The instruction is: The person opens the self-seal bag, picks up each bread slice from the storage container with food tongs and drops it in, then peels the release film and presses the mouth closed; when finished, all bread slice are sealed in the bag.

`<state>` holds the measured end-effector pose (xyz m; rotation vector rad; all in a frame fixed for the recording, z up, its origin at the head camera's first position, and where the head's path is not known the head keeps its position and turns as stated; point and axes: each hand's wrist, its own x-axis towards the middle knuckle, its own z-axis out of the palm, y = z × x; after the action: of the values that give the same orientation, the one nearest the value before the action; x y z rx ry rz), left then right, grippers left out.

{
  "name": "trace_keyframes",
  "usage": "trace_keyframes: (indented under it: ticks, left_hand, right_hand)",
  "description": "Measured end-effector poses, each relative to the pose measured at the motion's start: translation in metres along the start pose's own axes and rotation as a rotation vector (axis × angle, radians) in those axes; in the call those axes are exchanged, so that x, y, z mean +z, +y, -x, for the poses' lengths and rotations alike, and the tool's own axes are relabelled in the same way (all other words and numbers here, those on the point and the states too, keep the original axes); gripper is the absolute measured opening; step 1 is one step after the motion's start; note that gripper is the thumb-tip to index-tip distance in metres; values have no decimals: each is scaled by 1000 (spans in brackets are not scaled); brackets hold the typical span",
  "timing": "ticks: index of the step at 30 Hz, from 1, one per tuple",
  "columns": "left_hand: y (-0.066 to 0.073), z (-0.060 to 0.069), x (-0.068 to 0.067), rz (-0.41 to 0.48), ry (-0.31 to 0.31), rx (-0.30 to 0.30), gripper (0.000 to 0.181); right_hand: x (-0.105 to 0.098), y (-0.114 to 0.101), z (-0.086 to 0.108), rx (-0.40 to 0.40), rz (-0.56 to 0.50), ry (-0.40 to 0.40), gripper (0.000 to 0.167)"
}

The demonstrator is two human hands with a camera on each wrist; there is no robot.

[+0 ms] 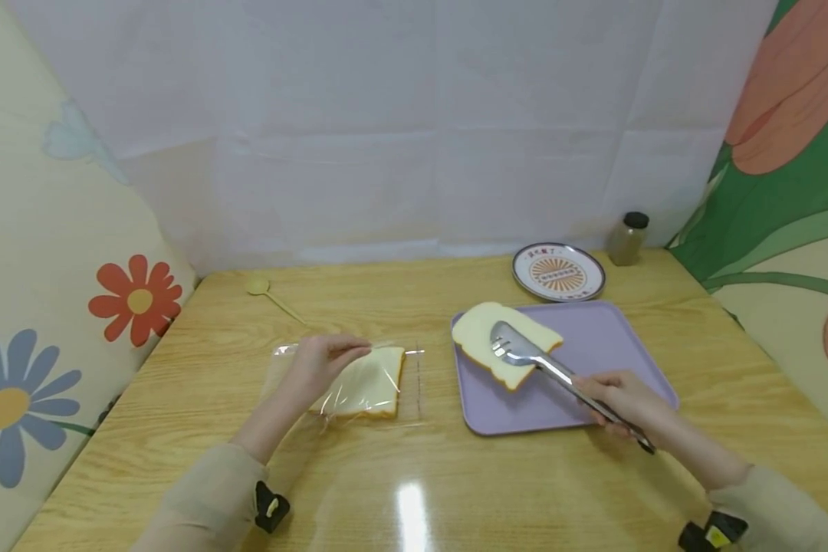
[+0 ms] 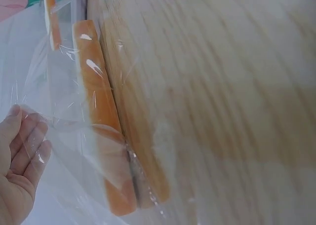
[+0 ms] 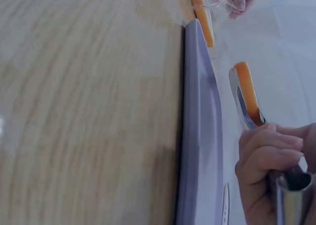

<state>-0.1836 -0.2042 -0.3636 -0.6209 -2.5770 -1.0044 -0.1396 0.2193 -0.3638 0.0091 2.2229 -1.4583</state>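
My left hand [image 1: 320,366] pinches the upper film of a clear plastic bag [image 2: 54,96] between thumb and fingers. Inside that bag a slice of bread [image 1: 369,387] lies flat on the table, its brown crust facing the left wrist camera. My right hand [image 1: 621,399] grips a pair of metal tongs [image 1: 559,373]. The tongs clamp a second bread slice [image 1: 479,330], with one slotted jaw on its upper face. In the right wrist view this slice [image 3: 248,89] is held raised above the purple tray [image 3: 210,136], tilted and apart from it.
Behind the tray stands a round patterned plate [image 1: 559,272], with a black-lidded jar [image 1: 628,239] to its right. A gold spoon [image 1: 272,297] lies at the back left of the wooden table [image 1: 359,491]. A white cloth [image 1: 386,153] hangs behind the table.
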Motion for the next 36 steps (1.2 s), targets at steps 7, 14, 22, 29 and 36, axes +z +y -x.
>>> trace_keyframes:
  ticks: [7,14,22,29,36]
  left_hand:
    - [-1,1,-1,25,-39,-22,12]
    - [-1,2,1,30,-57,-48,12]
    - [0,1,1,54,-54,-49,12]
    - [0,1,0,52,-59,-54,12]
    - [0,1,1,54,-59,-60,13]
  right_hand:
    - [-2,-12,-4,-32,75,-56,47]
    - [5,-17,-14,-71,163,-153,46]
    - [11,-19,-31,-145,179,-259,44]
    - [11,-22,-45,-194,233,-267,41]
    - [12,-23,-54,-171,209,-328,41]
